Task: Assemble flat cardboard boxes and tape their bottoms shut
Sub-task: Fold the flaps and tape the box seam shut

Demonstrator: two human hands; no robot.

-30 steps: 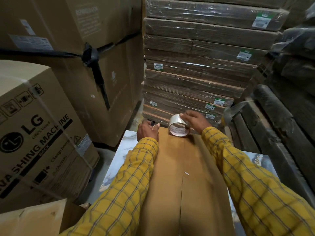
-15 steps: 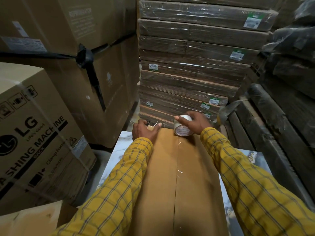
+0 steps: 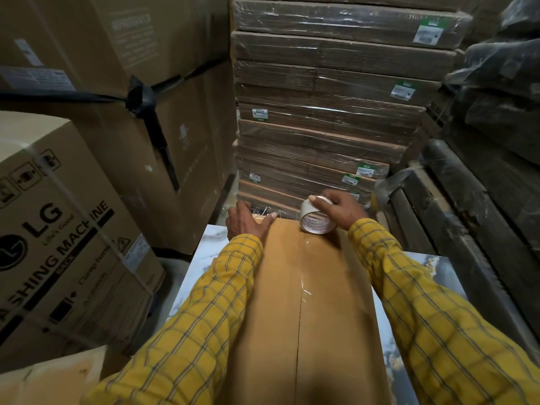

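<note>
My right hand (image 3: 336, 211) grips the white roll of clear packing tape (image 3: 315, 219), fingers curled over its top, roll standing on edge at the far end of the brown cardboard box bottom (image 3: 321, 302). It sits right on the centre seam (image 3: 299, 317) where the two flaps meet, so the strip runs straight along the join. A glossy band of clear tape (image 3: 305, 276) shows on the seam's far stretch; the near stretch looks bare, though glare makes that hard to judge.

My left hand (image 3: 248, 223) lies on the far left corner of the box, fingers fairly straight and pressing down, thumb pointing right along the far edge. Looks like it pins the flap flat and keeps the box from sliding while the roll works. Some clear film glints by its fingertips; can't tell if I pinch it.

Box lies on a pale marbled table surface (image 3: 204, 252). Far side: stack of shrink-wrapped flat cardboard bundles (image 3: 321, 127). Left: printed washing machine carton (image 3: 58, 229).
</note>
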